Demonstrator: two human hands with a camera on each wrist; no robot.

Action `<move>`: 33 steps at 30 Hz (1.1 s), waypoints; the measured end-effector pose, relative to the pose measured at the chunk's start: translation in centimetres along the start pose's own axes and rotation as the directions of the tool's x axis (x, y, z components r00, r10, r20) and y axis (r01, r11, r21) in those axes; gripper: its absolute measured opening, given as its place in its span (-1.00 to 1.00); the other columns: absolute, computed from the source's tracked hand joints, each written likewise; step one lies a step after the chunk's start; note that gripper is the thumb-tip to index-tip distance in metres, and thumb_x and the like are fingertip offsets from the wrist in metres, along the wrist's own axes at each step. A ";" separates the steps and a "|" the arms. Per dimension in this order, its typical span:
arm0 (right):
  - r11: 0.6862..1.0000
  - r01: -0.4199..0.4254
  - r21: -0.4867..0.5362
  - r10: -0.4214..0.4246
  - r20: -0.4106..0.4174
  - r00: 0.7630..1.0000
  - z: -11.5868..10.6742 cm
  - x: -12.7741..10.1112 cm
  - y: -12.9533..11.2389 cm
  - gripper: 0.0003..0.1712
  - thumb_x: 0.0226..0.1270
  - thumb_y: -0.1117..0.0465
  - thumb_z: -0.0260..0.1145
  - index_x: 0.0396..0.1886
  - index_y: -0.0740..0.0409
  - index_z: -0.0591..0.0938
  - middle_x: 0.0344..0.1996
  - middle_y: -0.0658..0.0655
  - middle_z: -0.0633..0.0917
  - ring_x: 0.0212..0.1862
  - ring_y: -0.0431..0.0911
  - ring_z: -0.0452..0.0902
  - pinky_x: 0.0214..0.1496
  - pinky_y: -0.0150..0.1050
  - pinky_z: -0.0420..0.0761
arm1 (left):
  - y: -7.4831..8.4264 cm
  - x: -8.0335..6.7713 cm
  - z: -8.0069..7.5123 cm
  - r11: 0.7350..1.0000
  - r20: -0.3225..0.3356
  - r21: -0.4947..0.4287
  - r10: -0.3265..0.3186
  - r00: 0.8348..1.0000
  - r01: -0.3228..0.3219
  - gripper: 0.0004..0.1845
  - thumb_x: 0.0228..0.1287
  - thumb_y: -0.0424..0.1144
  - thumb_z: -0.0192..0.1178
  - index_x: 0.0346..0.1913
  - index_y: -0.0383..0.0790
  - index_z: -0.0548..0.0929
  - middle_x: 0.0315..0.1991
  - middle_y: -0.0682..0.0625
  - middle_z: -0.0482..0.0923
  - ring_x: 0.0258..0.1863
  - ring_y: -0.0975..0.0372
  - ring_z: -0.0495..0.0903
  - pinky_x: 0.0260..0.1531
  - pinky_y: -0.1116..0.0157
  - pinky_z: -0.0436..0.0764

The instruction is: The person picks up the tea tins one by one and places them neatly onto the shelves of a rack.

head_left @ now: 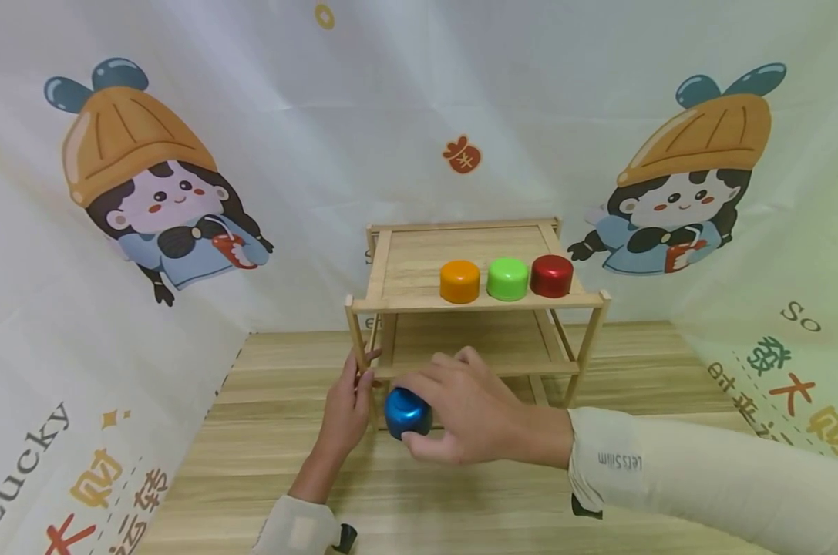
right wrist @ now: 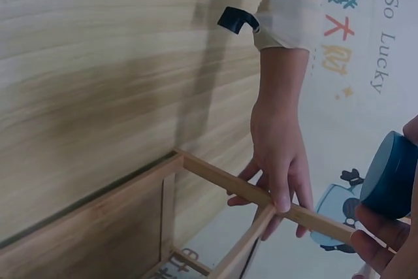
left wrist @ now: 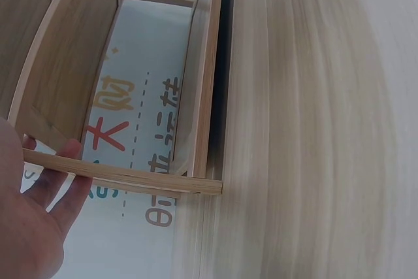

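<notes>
My right hand (head_left: 470, 408) holds a short shiny blue cylinder (head_left: 406, 414) between thumb and fingers, in front of the wooden shelf rack (head_left: 419, 248). In the right wrist view the blue cylinder (right wrist: 390, 174) is tilted, its flat pale end showing, with fingertips beneath it. My left hand (head_left: 345, 408) grips the rack's front left post (head_left: 357, 335); the right wrist view shows the left hand (right wrist: 279, 138) around it near the middle shelf. On the top board's front part stand an orange cylinder (head_left: 459, 282), a green one (head_left: 507, 279) and a red one (head_left: 552, 276).
The rack stands on a wood-grain surface (head_left: 287, 362), near a pale printed backdrop (head_left: 405, 100) with cartoon figures. Its middle shelf (head_left: 474, 339) lies under the top board. A dark strap end (right wrist: 232, 20) sticks out at the left cuff.
</notes>
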State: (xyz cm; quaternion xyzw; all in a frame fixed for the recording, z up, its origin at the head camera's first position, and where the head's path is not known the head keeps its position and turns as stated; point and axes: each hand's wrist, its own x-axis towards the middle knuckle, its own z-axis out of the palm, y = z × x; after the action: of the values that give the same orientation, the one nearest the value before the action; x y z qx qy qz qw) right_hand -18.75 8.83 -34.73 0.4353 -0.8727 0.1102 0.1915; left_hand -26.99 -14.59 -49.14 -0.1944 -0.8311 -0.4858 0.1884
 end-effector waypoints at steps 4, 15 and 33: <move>0.999 0.015 -0.044 -0.017 -0.039 0.999 -0.5 0.6 0.4 -0.36 0.23 -0.31 0.31 0.18 -0.08 0.64 -0.06 -0.12 0.79 -0.08 -0.21 0.56 -0.08 -0.18 0.40 | -0.2 0.0 0.1 1.000 -0.003 0.005 0.011 1.000 -0.011 -0.52 0.68 -0.21 -0.15 0.55 -0.11 0.23 0.36 -0.03 0.55 -0.12 0.04 0.77 -0.16 0.11 0.74; 0.994 0.044 -0.101 -0.057 -0.127 0.990 -2.7 3.2 1.6 -0.38 0.23 -0.30 0.27 0.16 -0.07 0.63 -0.07 -0.11 0.77 -0.03 -0.17 0.54 0.03 -0.05 0.40 | -0.6 0.1 0.1 0.998 -0.021 -0.001 0.063 0.998 -0.063 -0.51 0.67 -0.28 -0.12 0.55 -0.10 0.23 0.32 -0.13 0.58 -0.18 0.08 0.77 -0.20 0.04 0.75; 0.995 -0.075 -0.063 0.069 -0.101 0.993 -5.2 6.4 4.0 -0.34 0.27 -0.32 0.21 0.24 -0.08 0.57 0.01 -0.04 0.74 0.07 -0.09 0.48 0.12 0.14 0.34 | -0.4 0.0 0.0 1.000 -0.010 -0.020 0.017 1.000 -0.018 -0.48 0.68 -0.25 -0.13 0.59 0.04 0.18 0.34 -0.05 0.57 -0.17 0.00 0.77 -0.24 0.23 0.72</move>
State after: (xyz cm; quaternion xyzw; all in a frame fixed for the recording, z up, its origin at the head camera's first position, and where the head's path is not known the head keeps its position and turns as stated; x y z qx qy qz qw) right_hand -24.23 8.57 -27.36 0.3910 -0.8805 0.1091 0.2448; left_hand -27.18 -14.77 -49.45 -0.2012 -0.8237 -0.4932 0.1946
